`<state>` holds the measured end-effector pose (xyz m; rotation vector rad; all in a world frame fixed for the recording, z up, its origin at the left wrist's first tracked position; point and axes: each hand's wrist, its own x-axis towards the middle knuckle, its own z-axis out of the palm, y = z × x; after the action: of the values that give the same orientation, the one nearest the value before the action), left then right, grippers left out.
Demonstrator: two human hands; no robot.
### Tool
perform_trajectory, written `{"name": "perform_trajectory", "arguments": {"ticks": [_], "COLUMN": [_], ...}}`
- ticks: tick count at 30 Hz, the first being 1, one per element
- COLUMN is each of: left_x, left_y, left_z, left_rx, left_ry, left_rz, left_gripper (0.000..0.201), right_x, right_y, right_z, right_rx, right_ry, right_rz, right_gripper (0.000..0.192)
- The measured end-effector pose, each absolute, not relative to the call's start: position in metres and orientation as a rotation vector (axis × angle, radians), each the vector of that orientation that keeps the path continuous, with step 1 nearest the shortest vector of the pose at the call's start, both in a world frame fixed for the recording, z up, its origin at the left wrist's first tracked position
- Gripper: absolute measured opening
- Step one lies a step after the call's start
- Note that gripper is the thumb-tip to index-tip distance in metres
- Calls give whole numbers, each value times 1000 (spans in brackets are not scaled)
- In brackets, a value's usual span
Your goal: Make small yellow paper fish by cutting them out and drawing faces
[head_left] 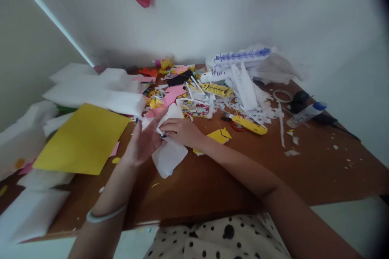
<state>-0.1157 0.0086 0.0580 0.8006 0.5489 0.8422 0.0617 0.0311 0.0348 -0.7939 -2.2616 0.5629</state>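
A white, thin, soft-looking sheet [170, 157], perhaps foam or paper, is in front of me, held up at an angle over the brown table. My right hand [182, 131] has its fingers curled and closed on the sheet's middle. On the sheet's left side, my left hand [145, 139] is turned palm toward it with thumb and fingers apart; its fingertips lie near or against the sheet's edge. Part of the sheet is covered by my right fingers. A torn yellow paper piece [219, 136] lies just right of my right wrist.
A large yellow sheet [82, 139] rests over white foam blocks [94, 89] at left. Paper scraps [197, 103] pile up at the back. A yellow utility knife [249, 124], a glue bottle [306, 114] and a tape ring [282, 96] lie at right.
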Motion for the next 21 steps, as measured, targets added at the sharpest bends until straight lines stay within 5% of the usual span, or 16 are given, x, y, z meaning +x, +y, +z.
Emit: {"name": "perform_trajectory", "arguments": {"ticks": [4, 14, 21], "left_x": [-107, -105, -105], "left_y": [5, 1, 7], "left_z": [65, 59, 58], "left_rx": [723, 920, 586], "left_ry": [493, 585, 500], "left_rz": [878, 854, 904], "left_gripper": [73, 82, 70], "right_x": [53, 61, 61], "right_y": [29, 31, 32], "right_z": [28, 27, 27], "right_rx": [-817, -805, -749], "right_ry": [-2180, -1949, -2214], "right_rz": [398, 746, 302], "right_gripper": [16, 16, 18]}}
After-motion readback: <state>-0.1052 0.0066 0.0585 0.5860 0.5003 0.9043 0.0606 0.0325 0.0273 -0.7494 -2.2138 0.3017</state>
